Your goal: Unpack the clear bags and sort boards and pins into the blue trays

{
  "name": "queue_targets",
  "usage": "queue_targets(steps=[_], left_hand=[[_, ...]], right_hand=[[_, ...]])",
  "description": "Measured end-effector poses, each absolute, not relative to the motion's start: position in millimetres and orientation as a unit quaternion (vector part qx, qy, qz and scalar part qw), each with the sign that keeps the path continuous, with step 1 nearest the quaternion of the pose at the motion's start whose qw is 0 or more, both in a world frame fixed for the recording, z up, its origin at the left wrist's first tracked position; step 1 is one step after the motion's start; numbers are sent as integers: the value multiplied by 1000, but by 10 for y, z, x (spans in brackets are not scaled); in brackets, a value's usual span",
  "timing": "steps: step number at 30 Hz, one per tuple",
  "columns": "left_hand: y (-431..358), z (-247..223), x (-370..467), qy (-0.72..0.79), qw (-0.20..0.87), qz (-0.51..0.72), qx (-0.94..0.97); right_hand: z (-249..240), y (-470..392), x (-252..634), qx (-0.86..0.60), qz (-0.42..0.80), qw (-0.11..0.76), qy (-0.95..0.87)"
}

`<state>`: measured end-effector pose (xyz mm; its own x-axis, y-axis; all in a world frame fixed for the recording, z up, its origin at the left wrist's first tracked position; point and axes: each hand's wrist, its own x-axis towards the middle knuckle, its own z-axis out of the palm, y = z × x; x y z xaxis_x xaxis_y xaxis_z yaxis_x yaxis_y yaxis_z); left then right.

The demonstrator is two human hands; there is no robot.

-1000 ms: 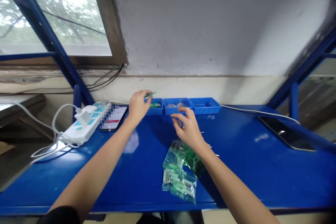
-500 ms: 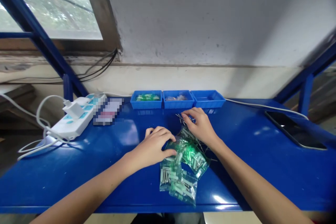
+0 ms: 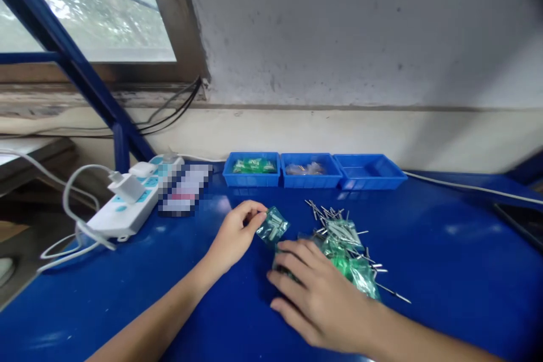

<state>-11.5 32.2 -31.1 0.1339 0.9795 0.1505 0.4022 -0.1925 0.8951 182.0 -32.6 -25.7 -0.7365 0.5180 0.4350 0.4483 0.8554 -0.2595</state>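
Note:
Pinched at its edge between thumb and forefinger of my left hand [image 3: 240, 232] is a small green-tinted plastic bag [image 3: 274, 225] with pale, rod-like pieces inside. My right hand [image 3: 316, 294] lies palm down over the near left part of the pile, fingers stretched and apart, covering some bags beneath it. Beyond that hand, more green plastic bags [image 3: 362, 277] overlap in the pile. Thin metal rods [image 3: 326, 214] lie loose and crossed around and under the bags.
Along the wall stand three blue trays: one with green packets [image 3: 254, 166], another with clear packets [image 3: 305, 168], and a bare one [image 3: 369, 172]. A white power strip [image 3: 127, 212] with plugs and cables, and a blurred phone-like object [image 3: 185, 189], lie left. A dark phone [image 3: 521, 226] lies right.
The view has shifted. My left hand has drawn left from the pile with a small bag. My right hand has come from the loose rods toward me, onto the bags.

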Motion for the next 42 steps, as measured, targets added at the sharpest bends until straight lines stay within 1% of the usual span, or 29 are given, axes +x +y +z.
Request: queue_targets(steps=[2, 5, 7, 9, 11, 13, 14, 16, 19, 21, 22, 23, 25, 27, 30, 31, 33, 36, 38, 40, 42], left_hand=[[271, -299, -116, 532, 356, 443, 628], [148, -255, -91, 500, 271, 491, 660], [43, -209, -65, 415, 195, 487, 743], [-58, -160, -35, 319, 139, 448, 824], [-133, -122, -2, 271, 113, 401, 868], [-171, -104, 29, 277, 119, 373, 878], [-178, -103, 43, 292, 141, 366, 872], [-179, -112, 67, 336, 229, 364, 838], [-179, -132, 102, 401, 434, 381, 711], [-187, -137, 122, 416, 547, 391, 612], [-194, -136, 131, 419, 576, 395, 580], [-200, -134, 137, 423, 584, 396, 568], [-212, -130, 141, 440, 531, 406, 600], [-223, -136, 138, 447, 406, 425, 675], [-239, -174, 133, 399, 198, 444, 777], [-244, -192, 132, 378, 148, 442, 800], [-254, -226, 132, 347, 86, 429, 829], [-276, -246, 137, 324, 39, 407, 853], [-296, -231, 153, 312, 34, 397, 862], [-315, -203, 183, 318, 64, 399, 858], [-321, -177, 220, 358, 161, 396, 830]], right_hand=[[-192, -293, 1841, -294, 123, 295, -901], [-121, -318, 1849, -369, 264, 357, -816], [-102, -323, 1839, -422, 369, 388, -731], [-98, -305, 1832, -450, 444, 416, -654], [-103, -282, 1840, -456, 467, 434, -621], [-114, -270, 1867, -461, 426, 446, -638], [-120, -271, 1887, -459, 385, 450, -663], [-129, -282, 1938, -428, 275, 460, -728], [-132, -303, 2017, -341, 118, 451, -816], [-137, -316, 2049, -316, 53, 433, -842], [-142, -324, 2057, -318, 35, 427, -846], [-149, -332, 2058, -326, 25, 426, -844], [-158, -352, 2044, -355, 30, 428, -831], [-150, -369, 2018, -392, 69, 432, -809], [-96, -370, 1980, -440, 172, 439, -764], [-74, -359, 1972, -453, 206, 442, -746], [-37, -323, 1966, -477, 265, 439, -713], [-16, -261, 1985, -510, 348, 411, -671], [-24, -236, 2012, -520, 366, 406, -656], [-39, -231, 2042, -522, 317, 416, -674], [-55, -242, 2072, -500, 203, 423, -728]])
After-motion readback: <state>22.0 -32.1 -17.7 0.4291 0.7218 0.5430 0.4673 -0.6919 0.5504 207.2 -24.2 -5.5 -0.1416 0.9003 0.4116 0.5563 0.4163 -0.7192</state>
